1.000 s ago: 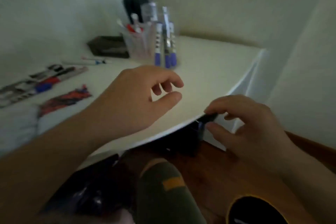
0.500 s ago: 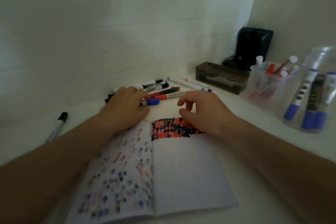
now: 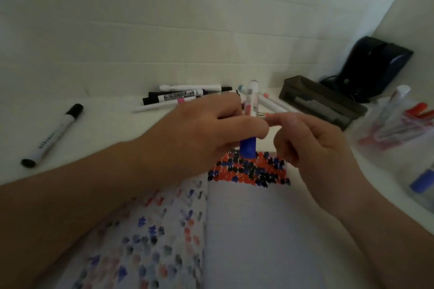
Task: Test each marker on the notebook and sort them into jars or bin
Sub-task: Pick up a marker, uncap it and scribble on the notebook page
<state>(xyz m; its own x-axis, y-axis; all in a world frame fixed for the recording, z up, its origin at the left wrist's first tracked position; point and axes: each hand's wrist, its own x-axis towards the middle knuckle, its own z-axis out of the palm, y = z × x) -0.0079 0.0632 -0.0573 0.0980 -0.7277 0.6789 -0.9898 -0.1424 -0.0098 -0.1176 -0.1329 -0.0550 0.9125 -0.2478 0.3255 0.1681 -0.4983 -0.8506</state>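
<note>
My left hand (image 3: 202, 134) grips a white marker with a blue cap (image 3: 247, 149), held upright with the cap pointing down over the open notebook (image 3: 246, 230). The marker's white barrel (image 3: 252, 98) sticks up behind my fingers. My right hand (image 3: 312, 145) hovers just right of the marker, fingers loosely curled, forefinger reaching toward my left thumb; it holds nothing that I can see. The notebook's pages carry rows of red, blue and black test marks. A pile of markers (image 3: 185, 95) lies behind my hands.
A lone black-capped marker (image 3: 52, 135) lies at the left. A clear jar of red markers (image 3: 399, 122) stands at the right, with a blue-capped marker jar (image 3: 422, 183) nearer the edge. A dark case (image 3: 321, 103) and a black device (image 3: 375, 68) sit against the wall.
My left hand has lifted the blue-capped marker out of the pile and stood it upright over the notebook. My right hand rose from the page to beside it.
</note>
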